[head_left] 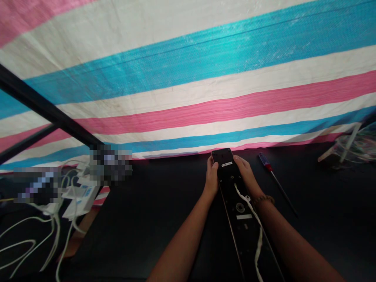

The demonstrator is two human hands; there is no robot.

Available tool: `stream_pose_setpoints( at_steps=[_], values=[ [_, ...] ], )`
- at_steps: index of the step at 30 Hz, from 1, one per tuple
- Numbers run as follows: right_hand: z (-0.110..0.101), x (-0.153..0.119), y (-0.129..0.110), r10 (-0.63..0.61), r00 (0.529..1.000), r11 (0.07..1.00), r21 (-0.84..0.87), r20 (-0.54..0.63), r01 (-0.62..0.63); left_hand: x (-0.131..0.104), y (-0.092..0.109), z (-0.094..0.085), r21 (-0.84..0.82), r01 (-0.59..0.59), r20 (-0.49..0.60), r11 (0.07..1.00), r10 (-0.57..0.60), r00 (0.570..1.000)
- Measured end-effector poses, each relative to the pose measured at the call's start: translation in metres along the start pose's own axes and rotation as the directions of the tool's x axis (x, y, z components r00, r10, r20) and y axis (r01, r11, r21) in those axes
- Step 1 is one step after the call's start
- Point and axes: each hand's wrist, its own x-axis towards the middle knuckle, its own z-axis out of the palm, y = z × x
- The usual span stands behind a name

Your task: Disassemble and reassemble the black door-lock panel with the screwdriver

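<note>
A long, flat black panel (227, 192) with a pale cable (258, 235) coming out of its face lies lengthwise before me, its near end cut off by the frame. White labels, a round fitting and several small holes show on it; I cannot make out exactly what device it is. My left hand (211, 178) grips the left edge near the far end, thumb on top. On the opposite edge, my right hand (246, 174) is closed on the same panel, a beaded bracelet at its wrist. A screwdriver (270, 169) with a blue and red handle lies right of my right hand.
The black table (141, 219) extends both ways under the panel. At the right back stands a clear plastic bag or container (352, 147). White cables (55, 231) and a white box (85, 199) are at the left, below a dark pole (53, 111). Striped sheeting (188, 82) hangs behind.
</note>
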Motion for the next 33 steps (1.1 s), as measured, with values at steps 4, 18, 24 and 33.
stream_pose_setpoints(
  at_steps=[4,18,24,33],
  values=[
    [0.0,0.005,0.005,-0.025,0.997,1.0,0.001,-0.08,0.025,0.005,-0.003,-0.003,0.055,0.029,-0.081,0.998,-0.025,0.996],
    [-0.007,0.014,0.017,0.002,0.995,0.992,-0.126,-0.096,-0.014,0.014,-0.006,-0.011,0.347,-0.028,-0.157,0.938,0.088,0.984],
    [-0.004,0.011,0.013,0.005,0.995,0.996,-0.092,-0.104,-0.014,0.013,-0.004,-0.01,0.295,-0.052,-0.157,0.954,0.103,0.982],
    [-0.001,0.005,0.006,-0.041,0.995,0.999,-0.039,-0.093,0.037,0.006,-0.001,-0.007,0.217,-0.015,-0.114,0.976,0.041,0.993]
  ],
)
